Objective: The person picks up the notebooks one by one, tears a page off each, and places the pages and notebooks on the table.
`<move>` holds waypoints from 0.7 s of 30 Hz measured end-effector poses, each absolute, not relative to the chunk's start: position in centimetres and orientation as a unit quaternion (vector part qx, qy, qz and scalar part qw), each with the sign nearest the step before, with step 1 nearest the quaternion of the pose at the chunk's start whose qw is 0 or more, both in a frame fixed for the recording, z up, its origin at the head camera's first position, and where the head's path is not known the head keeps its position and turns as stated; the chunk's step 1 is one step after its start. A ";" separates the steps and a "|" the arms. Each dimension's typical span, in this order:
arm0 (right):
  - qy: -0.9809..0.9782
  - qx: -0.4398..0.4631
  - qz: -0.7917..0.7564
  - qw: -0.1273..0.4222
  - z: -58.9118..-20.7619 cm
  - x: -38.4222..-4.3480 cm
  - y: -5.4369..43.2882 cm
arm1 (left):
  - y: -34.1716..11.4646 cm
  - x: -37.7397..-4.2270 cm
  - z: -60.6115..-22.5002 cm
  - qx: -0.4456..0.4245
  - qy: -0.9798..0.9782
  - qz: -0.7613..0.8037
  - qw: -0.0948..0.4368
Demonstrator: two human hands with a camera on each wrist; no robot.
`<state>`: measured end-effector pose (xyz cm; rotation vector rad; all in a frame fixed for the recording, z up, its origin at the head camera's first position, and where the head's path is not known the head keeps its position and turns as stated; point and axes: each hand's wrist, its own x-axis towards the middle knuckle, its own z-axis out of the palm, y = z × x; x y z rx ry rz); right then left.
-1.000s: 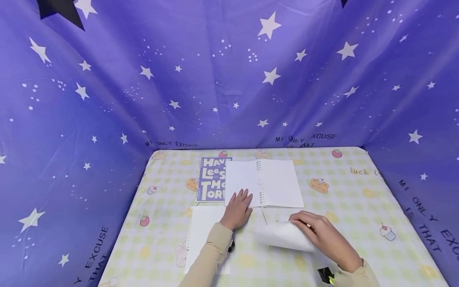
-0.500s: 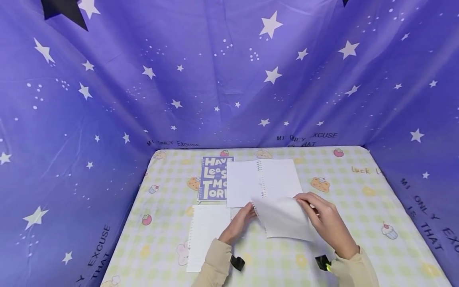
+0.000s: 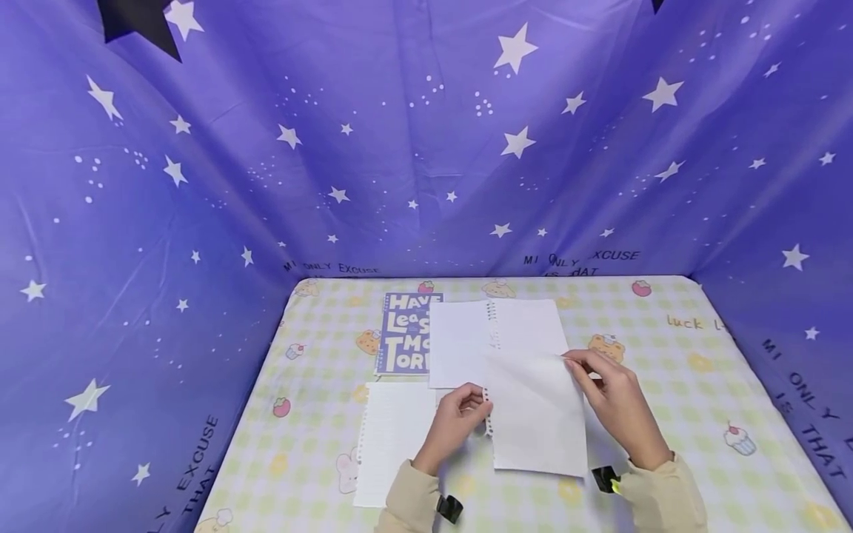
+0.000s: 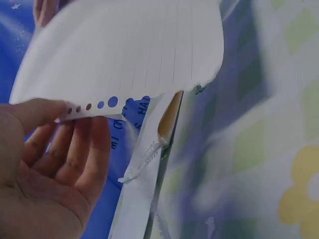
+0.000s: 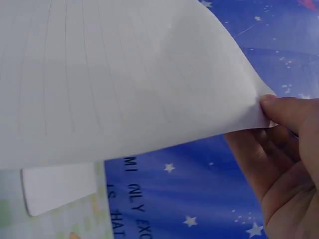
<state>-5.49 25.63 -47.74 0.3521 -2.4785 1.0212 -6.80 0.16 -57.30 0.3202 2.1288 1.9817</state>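
Observation:
A loose lined sheet of paper (image 3: 536, 414) with a row of punched holes down its left side is held up between both hands. My left hand (image 3: 456, 423) pinches the holed edge, thumb on top and fingers beneath, as the left wrist view shows. At the sheet's upper right corner, my right hand (image 3: 616, 400) pinches the paper between thumb and fingers. Behind the sheet lies an open spiral notebook (image 3: 456, 344), its right page partly covered in the head view. Part of the holed edge looks torn in the left wrist view.
Another holed sheet (image 3: 393, 444) lies flat at the left front. A blue-purple notebook with white lettering (image 3: 404, 333) sits partly under the open notebook's left page. The checked tablecloth (image 3: 666, 414) covers the table, with starry curtains (image 3: 426, 148) around it.
My left hand has left the notebook page and taken the sheet's holed edge. The sheet, earlier curled in my right hand, has been raised and spread flatter between both hands.

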 end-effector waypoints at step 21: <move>-0.934 0.093 0.338 0.069 -55.6 -6.2 26.5 | 0.0 -4.5 -59.6 0.089 0.822 0.548 0.126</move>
